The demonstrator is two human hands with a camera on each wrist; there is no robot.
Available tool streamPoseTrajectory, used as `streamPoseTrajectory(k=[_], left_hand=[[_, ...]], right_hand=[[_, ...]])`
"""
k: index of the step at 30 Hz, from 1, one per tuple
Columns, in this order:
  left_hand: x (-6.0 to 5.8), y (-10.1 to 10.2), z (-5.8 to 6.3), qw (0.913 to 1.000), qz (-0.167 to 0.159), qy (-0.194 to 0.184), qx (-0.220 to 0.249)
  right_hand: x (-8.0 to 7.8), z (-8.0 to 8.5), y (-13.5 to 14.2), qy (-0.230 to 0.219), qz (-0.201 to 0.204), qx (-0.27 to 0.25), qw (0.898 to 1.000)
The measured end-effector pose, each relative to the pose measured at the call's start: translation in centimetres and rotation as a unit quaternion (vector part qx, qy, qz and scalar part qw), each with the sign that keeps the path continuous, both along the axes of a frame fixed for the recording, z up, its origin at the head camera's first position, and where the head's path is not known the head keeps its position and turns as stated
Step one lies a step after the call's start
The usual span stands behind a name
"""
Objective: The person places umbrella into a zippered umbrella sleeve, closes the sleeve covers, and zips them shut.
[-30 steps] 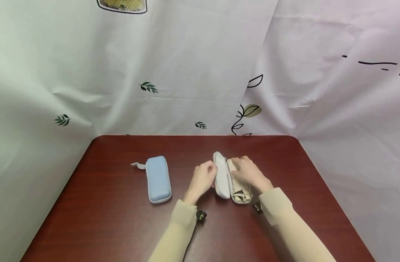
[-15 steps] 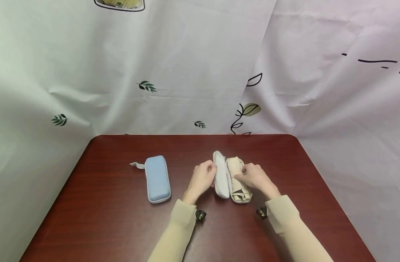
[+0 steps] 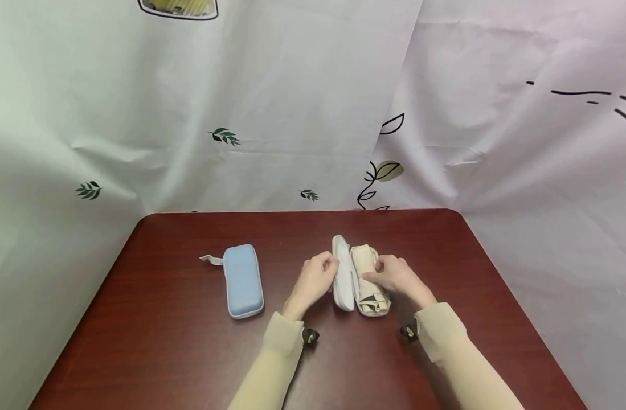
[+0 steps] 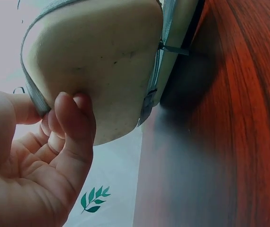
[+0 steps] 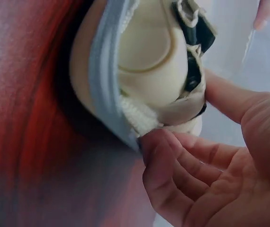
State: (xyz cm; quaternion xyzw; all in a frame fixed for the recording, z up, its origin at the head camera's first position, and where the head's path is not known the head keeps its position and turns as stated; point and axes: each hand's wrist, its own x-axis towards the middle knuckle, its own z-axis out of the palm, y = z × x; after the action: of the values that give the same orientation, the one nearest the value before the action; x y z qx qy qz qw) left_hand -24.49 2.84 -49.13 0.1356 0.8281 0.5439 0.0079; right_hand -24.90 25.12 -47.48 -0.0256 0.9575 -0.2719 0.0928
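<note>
A cream zip case stands open on the table, its lid raised on the left. Inside lies a cream folded umbrella with a smooth plastic handle and dark-lined folds, clearest in the right wrist view. My left hand pinches the lid's edge between thumb and fingers; the lid's smudged outer face fills much of the left wrist view. My right hand grips the umbrella from its right side, the thumb on top and the fingertips down by the zip rim.
Left of the hands, a light blue zip case lies shut, with a pale strap at its far left. Both cases are on a dark red wooden table. White printed cloth hangs behind and along the sides.
My right hand has drawn back from over the umbrella's far part to its right side, uncovering more of it. The left hand keeps its hold on the lid. The head view shifts slightly.
</note>
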Motion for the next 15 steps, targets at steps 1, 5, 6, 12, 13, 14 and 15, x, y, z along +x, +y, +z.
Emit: streamPoseTrajectory(k=[1, 5, 6, 12, 13, 14, 15], left_hand=[[0.0, 0.0, 0.0, 1.0000, -0.001, 0.001, 0.000], [0.0, 0.2, 0.2, 0.9999, -0.004, 0.009, -0.003], [0.0, 0.2, 0.2, 0.9999, -0.003, 0.010, -0.005], [0.1, -0.1, 0.1, 0.9997, 0.004, 0.014, -0.019], [0.1, -0.1, 0.1, 0.9996, 0.005, 0.016, -0.023], [0.1, -0.1, 0.0, 0.9995, 0.007, 0.018, -0.026], [0.0, -0.2, 0.0, 0.9994, 0.008, 0.018, -0.027]], right_hand=[[0.1, -0.1, 0.3, -0.007, -0.007, -0.019, 1.000], [0.0, -0.6, 1.5, -0.038, -0.039, -0.103, 0.993], [0.0, -0.7, 1.8, -0.044, -0.045, -0.120, 0.991], [-0.7, -1.4, 2.8, -0.085, -0.053, -0.189, 0.977], [-0.8, -1.6, 3.0, -0.090, -0.047, -0.197, 0.975], [-1.0, -1.7, 3.2, -0.093, -0.039, -0.205, 0.973], [-1.2, -1.9, 3.5, -0.095, -0.032, -0.214, 0.972]])
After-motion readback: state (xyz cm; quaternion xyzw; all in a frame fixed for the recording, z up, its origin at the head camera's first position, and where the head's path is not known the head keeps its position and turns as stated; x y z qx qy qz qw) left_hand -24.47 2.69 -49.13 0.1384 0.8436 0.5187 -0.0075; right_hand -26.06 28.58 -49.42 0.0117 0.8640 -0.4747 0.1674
